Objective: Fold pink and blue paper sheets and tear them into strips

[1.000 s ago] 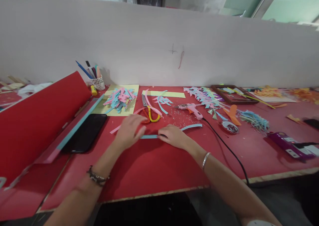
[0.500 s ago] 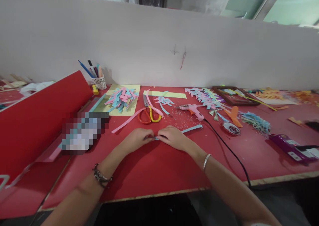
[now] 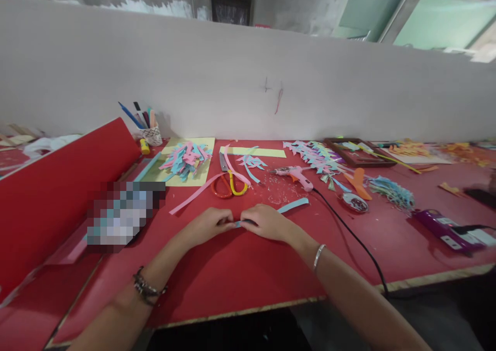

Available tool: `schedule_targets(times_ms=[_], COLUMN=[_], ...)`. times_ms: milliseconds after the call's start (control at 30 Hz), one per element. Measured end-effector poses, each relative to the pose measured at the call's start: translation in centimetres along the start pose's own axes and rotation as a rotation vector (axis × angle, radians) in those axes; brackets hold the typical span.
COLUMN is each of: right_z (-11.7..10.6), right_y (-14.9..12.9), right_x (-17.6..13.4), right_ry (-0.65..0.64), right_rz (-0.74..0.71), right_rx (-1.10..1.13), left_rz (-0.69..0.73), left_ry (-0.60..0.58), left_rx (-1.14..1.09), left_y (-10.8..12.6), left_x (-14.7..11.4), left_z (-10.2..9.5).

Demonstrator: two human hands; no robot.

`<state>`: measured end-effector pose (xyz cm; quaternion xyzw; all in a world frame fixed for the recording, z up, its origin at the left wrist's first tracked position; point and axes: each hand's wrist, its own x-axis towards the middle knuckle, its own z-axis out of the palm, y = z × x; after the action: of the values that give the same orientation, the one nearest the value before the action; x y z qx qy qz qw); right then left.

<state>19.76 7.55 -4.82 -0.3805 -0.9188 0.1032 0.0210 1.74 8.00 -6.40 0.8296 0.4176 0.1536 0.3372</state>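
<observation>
A light blue paper strip [image 3: 294, 205] runs between my hands, its loose end sticking out to the right on the red table. My left hand [image 3: 213, 223] pinches the strip's left end. My right hand [image 3: 265, 221], a short gap away, grips it with bent fingers that partly hide it. Just beyond my hands lie scissors [image 3: 239, 190] with one red and one yellow handle loop, a pink paper strip [image 3: 194, 192] across them. A pink glue gun [image 3: 296, 176] rests farther right, its black cord trailing to the table's front edge.
At the back, cut pink and blue strips [image 3: 188, 160] are heaped on yellow paper. A pen cup [image 3: 152, 134] stands at the back left by a red board [image 3: 58, 201]. Rightward are fringed paper pieces [image 3: 313, 155], a brown tray [image 3: 358, 157] and a purple power strip [image 3: 445, 230].
The view has shifted slightly, so the table sits a little lower and farther left. Both hands keep hold of the blue strip between them, with little other movement.
</observation>
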Motion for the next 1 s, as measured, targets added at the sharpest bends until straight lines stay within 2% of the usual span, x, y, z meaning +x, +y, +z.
schedule_targets(times_ms=[333,433,567,667,800,1000], right_z=[-0.1,0.0,0.0,-0.1,-0.1,-0.2], right_y=[0.6,0.9,1.0,0.8,0.9,1.0], right_x=[-0.2,-0.2,0.0,0.1,0.1,-0.1], right_ry=[0.001,0.002,-0.013,-0.027,-0.007,0.041], right_rz=[0.019,0.036,0.052,0.057,0.044,0.043], right_rx=[-0.082,-0.106,-0.143,-0.164,-0.162,-0.115], left_rz=[0.056,0.058,0.058,0.062,0.004,-0.052], left_ry=[0.039,0.030,0.090,0.092,0.145,0.065], left_rx=[0.112,0.094,0.074,0.068,-0.004,-0.102], left_y=[-0.5,-0.5,-0.3,-0.3,-0.3,-0.1], left_x=[0.3,0.3,0.2,0.2,0.2,0.1], left_z=[0.1,0.2,0.1,0.2,0.2,0.1])
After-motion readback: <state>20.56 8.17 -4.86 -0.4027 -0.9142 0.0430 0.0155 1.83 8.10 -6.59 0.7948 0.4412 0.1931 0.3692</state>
